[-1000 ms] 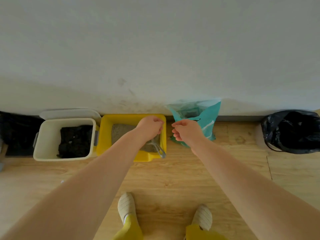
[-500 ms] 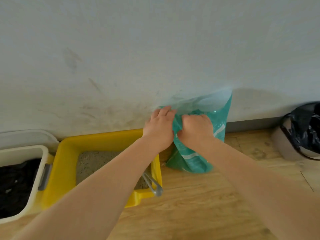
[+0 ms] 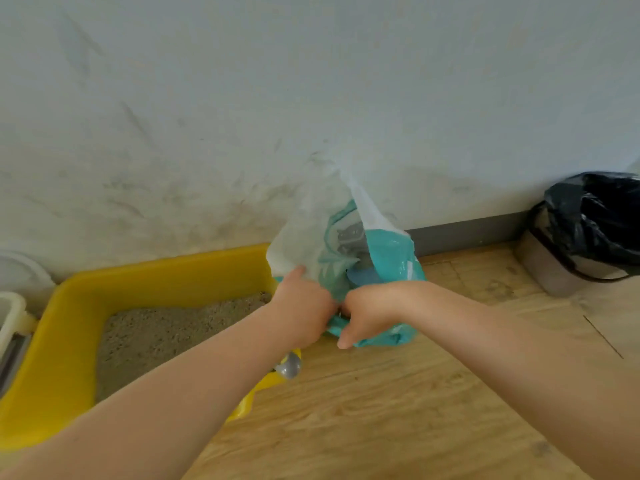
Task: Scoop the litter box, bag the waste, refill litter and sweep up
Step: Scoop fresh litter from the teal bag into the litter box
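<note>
A teal litter bag point(image 3: 391, 258) leans against the wall, right of the yellow litter box point(image 3: 162, 271). A thin white translucent bag point(image 3: 311, 230) is pulled up over the teal bag's front. My left hand point(image 3: 303, 308) grips the white bag's lower edge. My right hand point(image 3: 367, 311) grips the teal bag low down, fingers curled round its plastic. Grey litter point(image 3: 166, 330) fills the yellow box. A grey scoop handle point(image 3: 290, 365) pokes out over the box's front right corner, mostly hidden by my left forearm.
A bin lined with a black bag point(image 3: 588, 233) stands at the right by the wall. A cream tub's edge point(image 3: 10, 317) shows at the far left. Wooden floor point(image 3: 415, 393) lies in front, and a scuffed white wall behind.
Both hands moved from above the litter box to the teal bag and took hold. The white bag now stands lifted and spread. The camera came closer and lower.
</note>
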